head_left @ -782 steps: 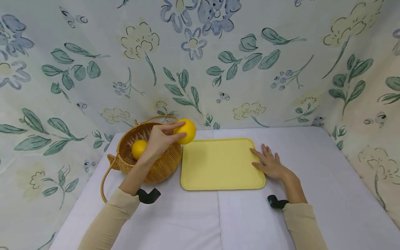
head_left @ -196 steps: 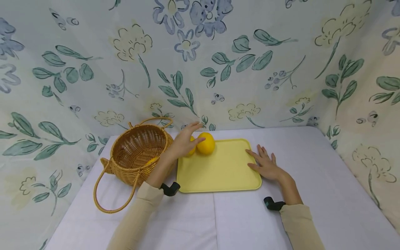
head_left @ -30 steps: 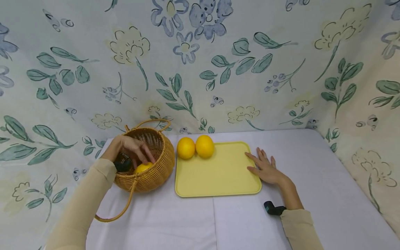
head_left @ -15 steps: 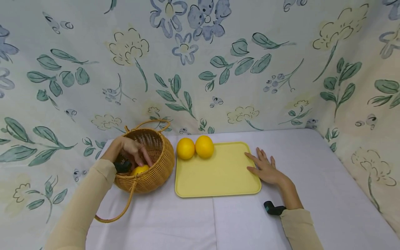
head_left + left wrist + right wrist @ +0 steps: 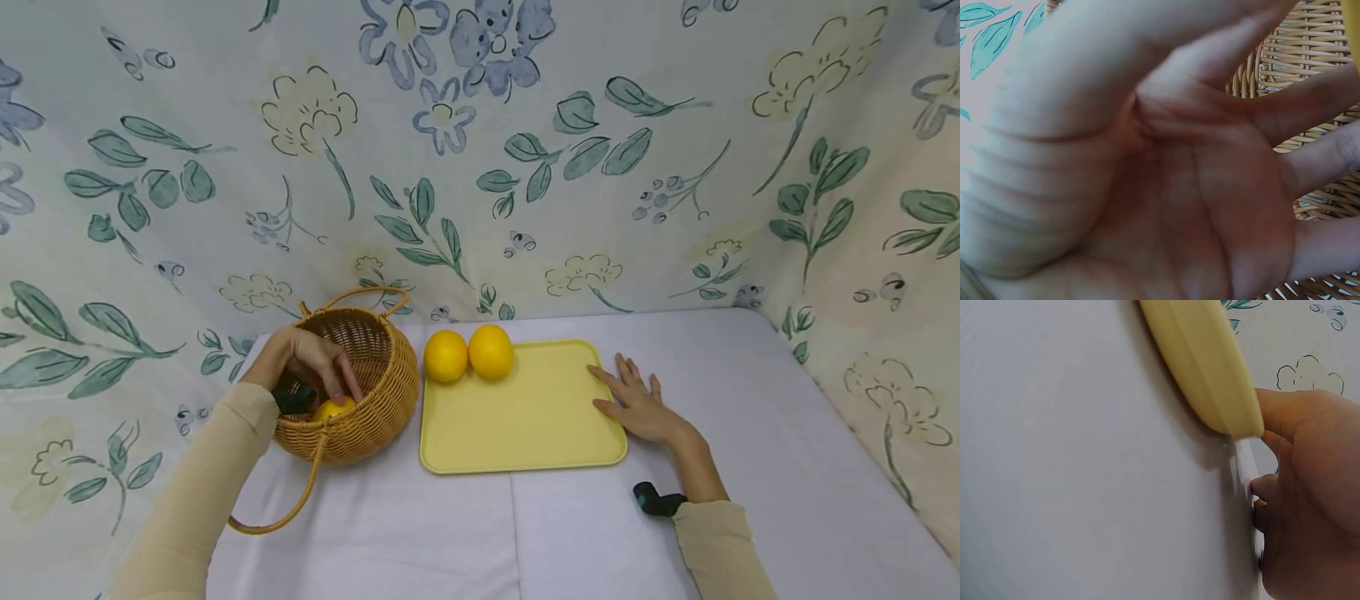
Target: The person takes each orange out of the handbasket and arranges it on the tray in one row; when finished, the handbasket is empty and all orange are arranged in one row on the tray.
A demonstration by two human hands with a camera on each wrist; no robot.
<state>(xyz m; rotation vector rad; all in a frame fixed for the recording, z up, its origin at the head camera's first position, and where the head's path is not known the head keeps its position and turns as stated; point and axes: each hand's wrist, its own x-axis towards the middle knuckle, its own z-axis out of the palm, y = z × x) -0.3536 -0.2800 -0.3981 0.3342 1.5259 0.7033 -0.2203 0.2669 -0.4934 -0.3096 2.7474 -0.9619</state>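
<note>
My left hand (image 5: 318, 360) reaches down into the wicker basket (image 5: 386, 417), its fingers around an orange (image 5: 335, 408) near the front wall. Basket rim and fingers hide part of this fruit. In the left wrist view the palm (image 5: 1179, 206) fills the middle, with a sliver of the orange (image 5: 1354, 25) at the upper right edge. Two more oranges, a left one (image 5: 446, 357) and a right one (image 5: 491, 352), sit side by side at the back left of the yellow tray (image 5: 525, 425). My right hand (image 5: 637, 407) lies with spread fingers at the tray's right edge, touching it.
One basket handle (image 5: 300, 500) hangs forward onto the white tablecloth (image 5: 375, 533); the other handle (image 5: 367, 290) stands at the back. Behind the table hangs a floral cloth (image 5: 480, 208). The basket's right side is close to the tray's left edge.
Since several seconds ago, my left hand has gone from the oranges on the tray into the basket. Over the last second the basket's orange shifted slightly left under my fingers. My right hand stays put.
</note>
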